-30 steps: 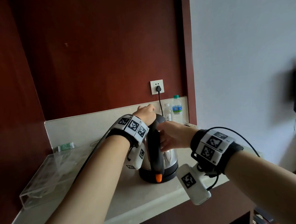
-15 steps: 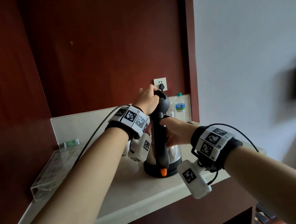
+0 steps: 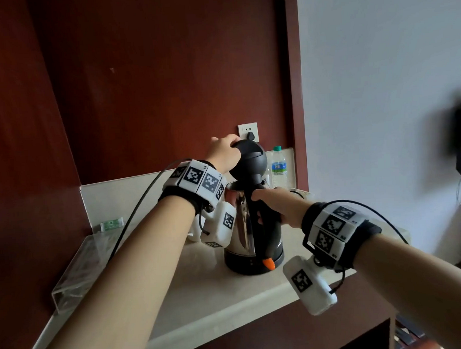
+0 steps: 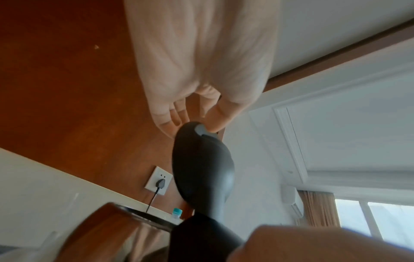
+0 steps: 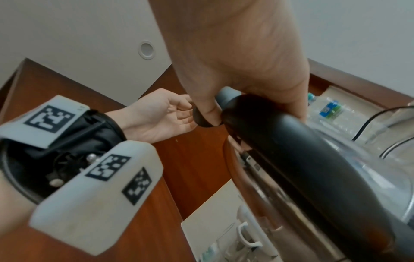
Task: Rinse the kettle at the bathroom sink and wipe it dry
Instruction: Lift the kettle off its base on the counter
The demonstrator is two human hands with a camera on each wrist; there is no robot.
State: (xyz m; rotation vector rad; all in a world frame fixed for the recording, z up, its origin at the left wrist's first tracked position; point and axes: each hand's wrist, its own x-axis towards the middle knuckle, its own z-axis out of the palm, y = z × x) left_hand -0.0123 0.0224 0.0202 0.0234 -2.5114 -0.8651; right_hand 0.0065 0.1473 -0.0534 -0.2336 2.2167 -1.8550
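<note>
Polished steel forms the body of the electric kettle (image 3: 240, 222), which stands upright on its round black base (image 3: 252, 264) on the pale stone table (image 3: 203, 290), set into a dark red-brown wood alcove. The kettle's domed black lid (image 3: 247, 160) is swung up on its hinge, so the mouth is uncovered. The left hand (image 3: 224, 154) reaches over the kettle and pinches the front edge of that raised lid between thumb and fingertips; in the left wrist view the thumb presses on the lid's small grey tab (image 4: 201, 129). The right hand (image 3: 279, 206) is wrapped around the upper part of the kettle's black handle (image 3: 267, 231), with the thumb lying near the hinge, and an orange switch (image 3: 269, 263) shows at the handle's foot. Behind the kettle a white wall socket (image 3: 248, 133) holds a black plug. Just behind and to the right of the kettle stands a clear plastic water bottle with a green cap (image 3: 278, 166). Well to the left of the kettle lies a clear acrylic tray (image 3: 79, 267), and behind it, against the table's backsplash, a small green sachet (image 3: 111, 223). Both wrists carry black bands with white marker blocks.
</note>
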